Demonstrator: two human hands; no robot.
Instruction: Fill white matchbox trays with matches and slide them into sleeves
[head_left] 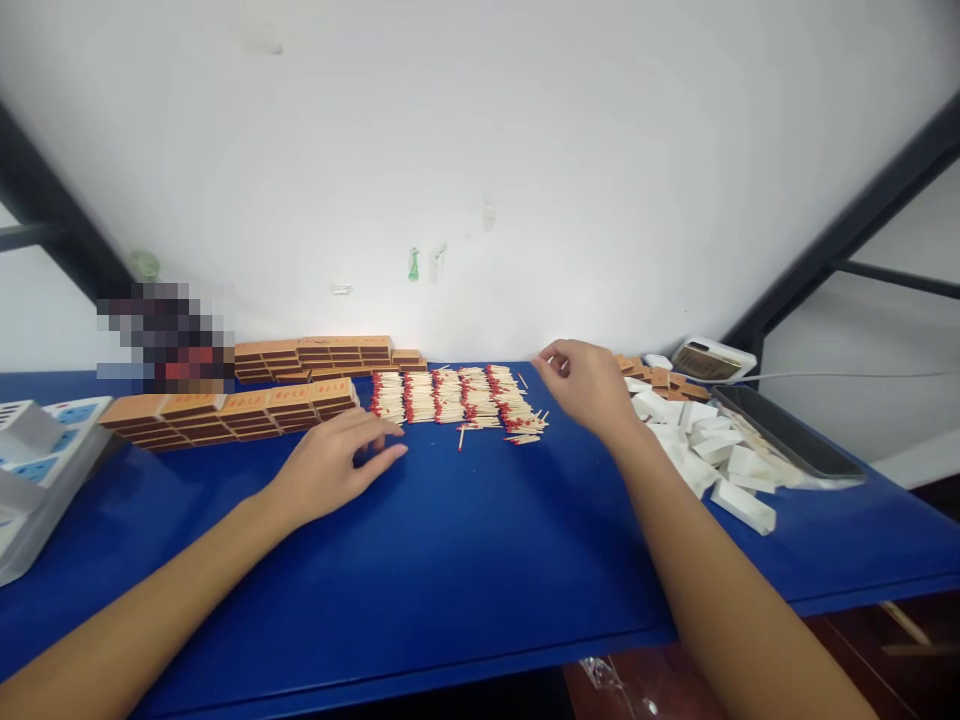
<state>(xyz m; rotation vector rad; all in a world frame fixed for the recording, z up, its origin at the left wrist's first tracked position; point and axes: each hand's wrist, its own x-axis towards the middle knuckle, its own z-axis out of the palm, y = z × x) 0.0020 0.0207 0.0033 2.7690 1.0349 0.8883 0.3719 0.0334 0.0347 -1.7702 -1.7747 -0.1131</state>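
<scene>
Red-tipped matches [450, 398] lie in several side-by-side stacks on the blue table, with a few loose ones at the right end. A single match [461, 438] sits in front of them. My left hand [334, 462] rests at the left end of the stacks, thumb and fingers apart, holding nothing. It is close to the front row of orange matchboxes [247, 412]. My right hand [585, 385] is just right of the matches, its thumb and finger drawn together. Whether anything small is between those fingertips is hidden.
More matchboxes [345, 350] are stacked along the wall. On the right lie white inner trays [705, 440], orange sleeves [664, 380], a black tray [787, 435] and a white device with a cable [712, 358]. A power strip [67, 450] stands on the left.
</scene>
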